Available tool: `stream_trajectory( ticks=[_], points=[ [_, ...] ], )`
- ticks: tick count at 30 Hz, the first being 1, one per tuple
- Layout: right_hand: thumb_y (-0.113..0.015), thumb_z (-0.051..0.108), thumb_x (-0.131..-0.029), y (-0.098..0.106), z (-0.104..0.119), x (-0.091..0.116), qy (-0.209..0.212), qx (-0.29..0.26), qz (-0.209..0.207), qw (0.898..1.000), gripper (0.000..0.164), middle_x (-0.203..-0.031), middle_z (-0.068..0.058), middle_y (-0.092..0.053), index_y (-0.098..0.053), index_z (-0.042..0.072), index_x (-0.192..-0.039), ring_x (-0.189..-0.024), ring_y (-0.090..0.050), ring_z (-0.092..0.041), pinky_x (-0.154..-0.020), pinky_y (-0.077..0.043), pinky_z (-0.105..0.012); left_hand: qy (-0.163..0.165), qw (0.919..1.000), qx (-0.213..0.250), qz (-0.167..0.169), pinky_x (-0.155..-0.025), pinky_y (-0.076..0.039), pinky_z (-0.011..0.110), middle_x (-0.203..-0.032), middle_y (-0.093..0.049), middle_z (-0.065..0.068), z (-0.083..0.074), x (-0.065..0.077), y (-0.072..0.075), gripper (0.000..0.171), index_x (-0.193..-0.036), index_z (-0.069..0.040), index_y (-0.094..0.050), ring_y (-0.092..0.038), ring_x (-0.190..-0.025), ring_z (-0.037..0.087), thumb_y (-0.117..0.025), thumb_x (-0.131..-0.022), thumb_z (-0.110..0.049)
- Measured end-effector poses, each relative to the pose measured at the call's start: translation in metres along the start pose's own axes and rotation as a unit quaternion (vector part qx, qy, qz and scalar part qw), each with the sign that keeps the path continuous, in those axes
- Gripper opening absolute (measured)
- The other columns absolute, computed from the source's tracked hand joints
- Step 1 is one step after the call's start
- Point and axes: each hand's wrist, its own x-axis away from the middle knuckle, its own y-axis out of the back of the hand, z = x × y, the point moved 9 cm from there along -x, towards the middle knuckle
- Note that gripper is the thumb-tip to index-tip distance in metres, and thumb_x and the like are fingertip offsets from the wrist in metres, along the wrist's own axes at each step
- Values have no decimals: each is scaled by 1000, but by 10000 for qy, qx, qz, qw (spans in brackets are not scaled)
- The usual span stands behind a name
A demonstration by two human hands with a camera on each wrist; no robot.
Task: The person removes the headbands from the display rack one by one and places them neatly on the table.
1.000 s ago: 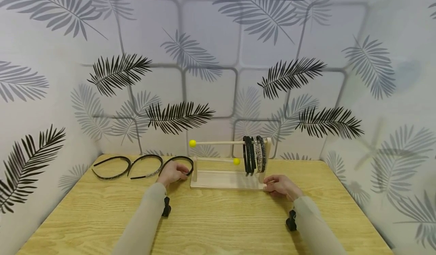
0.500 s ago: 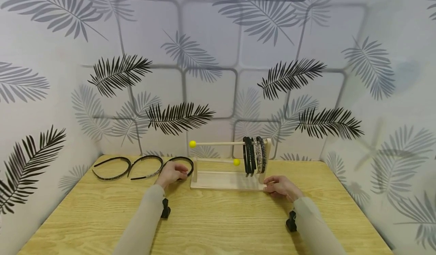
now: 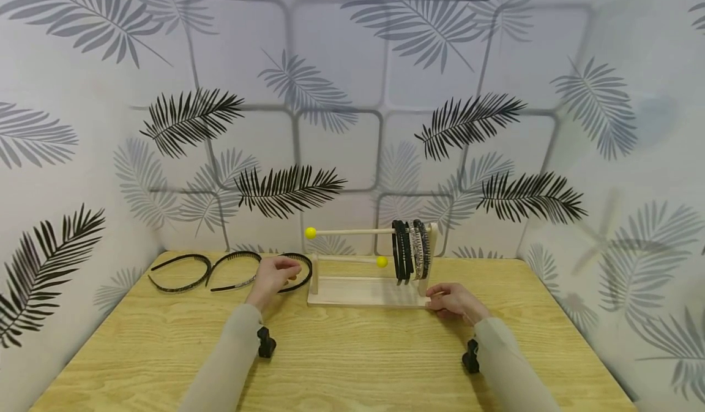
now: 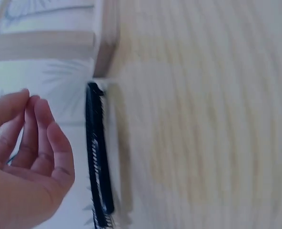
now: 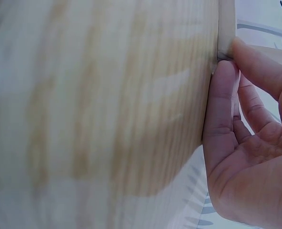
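My left hand (image 3: 273, 279) hovers over a black toothed headband (image 3: 304, 282) on the table, its fingers loosely curled, thumb tip close to the fingertips. Nothing shows between them in the left wrist view, where the headband (image 4: 97, 148) lies apart from the hand. Just right of it stands a wooden headband stand (image 3: 363, 292) with two rods ending in yellow balls. Several black and patterned headbands (image 3: 402, 253) hang at the right end of its upper rod. My right hand (image 3: 453, 300) holds the base's right front corner, thumb and forefinger at the wood (image 5: 226, 45).
Two more headbands lie to the left on the wooden table (image 3: 341, 357), a patterned one (image 3: 182, 289) outermost and a black one (image 3: 239, 254) beside it. A leaf-patterned wall (image 3: 341, 155) rises right behind the table.
My left hand has come off the headband, rising slightly and moving left; more of that headband shows. The right hand stays at the stand's corner.
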Motion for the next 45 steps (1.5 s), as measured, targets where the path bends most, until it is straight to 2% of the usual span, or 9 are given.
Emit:
stream_trajectory(
  ticks=[11,15,19,22,26,29,35,42,45],
  points=[
    [-71,8,-89,1,0,-1,-3,70,-22,10000,33,-99,-10,-68,-62,-2,-119,-73,-63,-12,-64,-54,-27,64,9987,499,-3,-85,-54,45,-100,-71,8,-22,23,-6,23,-111,0,-69,-65,-84,19,-69,-92,-13],
    [-71,7,-89,1,0,0,19,106,-23,9999,32,-100,-10,-68,-62,-2,-119,-75,-64,-11,-65,-55,-27,-44,9980,610,146,-90,-52,49,-101,-71,9,-35,31,-12,21,-109,-2,-70,-66,-93,28,-70,-92,-15],
    [-70,7,-90,1,1,1,36,119,-30,9999,32,-100,-11,-68,-62,-2,-119,-74,-64,-11,-65,-54,-26,-145,9976,605,305,-91,-52,49,-104,-70,8,-44,35,-19,21,-109,-7,-71,-65,-96,27,-70,-92,-19],
    [-70,7,-90,1,1,2,59,118,-34,9999,32,-99,-11,-68,-62,-3,-119,-73,-63,-11,-64,-54,-26,-199,9971,651,345,-90,-52,48,-104,-69,8,-49,37,-22,23,-111,-6,-71,-64,-97,30,-70,-92,-19],
    [-70,7,-89,0,3,3,102,91,-3,9999,33,-98,-10,-68,-61,-4,-119,-73,-63,-11,-63,-54,-26,-299,9954,825,393,-77,-54,35,-97,-70,8,-53,38,-28,22,-111,-3,-71,-64,-95,35,-70,-92,-14],
    [-70,7,-89,0,3,2,130,48,34,9999,33,-96,-9,-67,-61,-4,-119,-72,-63,-11,-63,-54,-25,-386,9943,901,428,-71,-53,31,-91,-70,6,-54,37,-34,18,-107,-4,-72,-65,-86,29,-70,-91,-12],
    [-70,8,-89,0,-1,1,57,30,3,10000,30,-95,-6,-67,-62,-1,-117,-75,-63,-11,-65,-54,-26,-541,9927,951,504,-79,-54,47,-90,-71,7,-58,37,-48,15,-104,-4,-73,-65,-75,16,-71,-91,-13],
    [-69,8,-90,0,-1,0,51,35,61,10000,31,-97,-7,-67,-61,-2,-119,-76,-64,-11,-66,-54,-26,-538,9931,942,436,-68,-53,29,-90,-73,9,-62,40,-56,15,-103,-4,-73,-67,-73,15,-72,-90,-13],
    [-70,8,-90,0,-1,0,27,7,40,10000,31,-97,-7,-67,-62,-1,-118,-75,-63,-11,-66,-54,-26,-525,9928,961,484,-69,-54,31,-90,-73,11,-63,41,-59,16,-103,-5,-73,-68,-73,16,-72,-90,-13]
  ],
)
